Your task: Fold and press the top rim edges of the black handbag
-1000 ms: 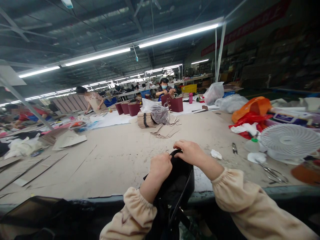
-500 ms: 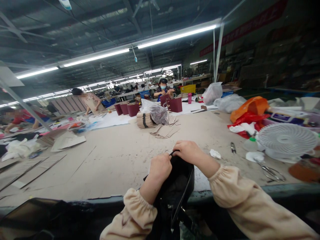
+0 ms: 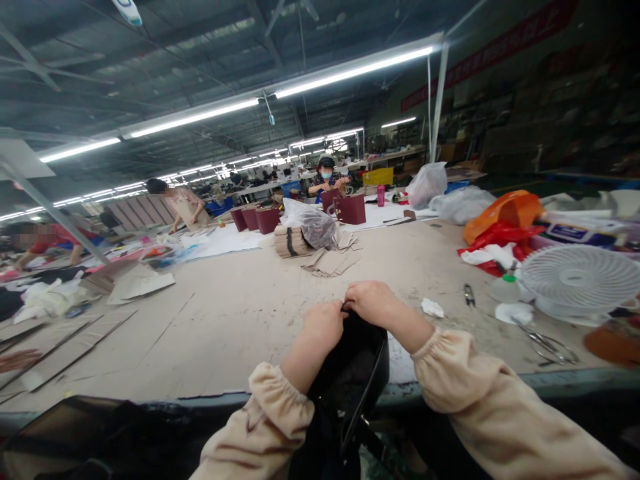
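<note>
A black bag [image 3: 364, 357] stands at the front edge of the table, its upper part between my forearms. My left hand [image 3: 324, 325] is closed on the bag's far upper edge, with the fingers curled down. Right beside it, my right hand [image 3: 371, 303] pinches the same dark edge, and the fingertips of both hands nearly meet there. The bag's inside is dark, and a thin strip runs along its right side. My fingertips and the bag's lower part are partly hidden.
Scissors [image 3: 547, 343], thread snips [image 3: 469, 295], a green-capped bottle [image 3: 506, 288] and a white fan [image 3: 580, 277] lie to the right. Cardboard pieces [image 3: 80, 350] lie left, under another person's hand [image 3: 19, 360]. Bundled strips [image 3: 291, 241] and maroon boxes [image 3: 351, 209] stand farther back.
Both my hands keep their grip on the bag's edge, with my left wrist raised slightly. Another person's hand has come in over the cardboard at the left.
</note>
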Available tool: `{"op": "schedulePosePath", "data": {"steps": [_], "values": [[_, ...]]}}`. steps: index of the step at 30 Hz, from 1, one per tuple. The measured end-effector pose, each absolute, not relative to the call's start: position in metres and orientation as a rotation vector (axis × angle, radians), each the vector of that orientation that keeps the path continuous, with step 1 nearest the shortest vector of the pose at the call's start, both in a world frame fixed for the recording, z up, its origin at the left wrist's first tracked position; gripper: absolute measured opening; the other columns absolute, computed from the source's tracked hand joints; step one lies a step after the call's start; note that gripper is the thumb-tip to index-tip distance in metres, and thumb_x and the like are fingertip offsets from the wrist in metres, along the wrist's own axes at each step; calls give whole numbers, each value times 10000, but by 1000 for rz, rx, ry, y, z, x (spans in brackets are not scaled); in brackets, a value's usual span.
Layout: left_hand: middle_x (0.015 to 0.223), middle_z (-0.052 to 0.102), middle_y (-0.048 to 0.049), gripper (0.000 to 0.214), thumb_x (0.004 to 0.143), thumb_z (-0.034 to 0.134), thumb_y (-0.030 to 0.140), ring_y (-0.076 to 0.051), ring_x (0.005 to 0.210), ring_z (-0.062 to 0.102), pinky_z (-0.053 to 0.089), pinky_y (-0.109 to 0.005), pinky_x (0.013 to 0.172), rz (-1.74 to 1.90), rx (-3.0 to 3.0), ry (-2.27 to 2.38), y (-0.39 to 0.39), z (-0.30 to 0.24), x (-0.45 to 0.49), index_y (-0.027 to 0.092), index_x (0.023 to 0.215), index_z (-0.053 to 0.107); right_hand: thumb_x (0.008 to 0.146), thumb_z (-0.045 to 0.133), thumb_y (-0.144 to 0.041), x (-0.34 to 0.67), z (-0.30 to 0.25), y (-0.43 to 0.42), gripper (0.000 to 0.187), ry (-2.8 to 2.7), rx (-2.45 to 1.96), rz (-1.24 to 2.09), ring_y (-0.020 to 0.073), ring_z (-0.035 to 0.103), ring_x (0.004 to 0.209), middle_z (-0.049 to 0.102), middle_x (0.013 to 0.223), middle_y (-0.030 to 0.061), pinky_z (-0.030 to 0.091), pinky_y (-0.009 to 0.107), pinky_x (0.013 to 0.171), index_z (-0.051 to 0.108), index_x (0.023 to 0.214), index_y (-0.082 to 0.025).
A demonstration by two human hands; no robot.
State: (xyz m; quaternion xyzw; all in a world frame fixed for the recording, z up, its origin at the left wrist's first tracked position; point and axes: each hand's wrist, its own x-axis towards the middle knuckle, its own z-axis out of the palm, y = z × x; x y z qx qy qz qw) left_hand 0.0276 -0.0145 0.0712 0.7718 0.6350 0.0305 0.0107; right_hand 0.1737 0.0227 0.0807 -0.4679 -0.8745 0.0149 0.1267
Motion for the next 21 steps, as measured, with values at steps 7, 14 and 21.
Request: {"op": "schedulePosePath", "data": {"steps": [7,14,21], "values": [[904,687,-118,407,930,253,330,-215,851,644,469,-325,774,131,2453,1988,-5,62,29,173,985,625,875,425,-449,192,74,-1,439,-2191,-1364,137,205,550,1057,571,1209,87,423,318,906,555,1228,-223],[974,679,-142,349,885,355,316,-225,942,627,473,-313,801,21,2364,1985,6,75,33,161,960,659,880,416,-440,179,58,-118,536,-2190,-1219,388,175,596,672,631,762,42,477,286,626,371,1377,-246],[995,673,-178,338,829,417,285,-252,978,616,473,-327,822,41,2325,1962,5,85,32,119,945,688,836,463,-507,138,33,-159,651,-2518,-1113,422,216,625,722,659,839,72,466,299,628,313,1405,-230]]}}
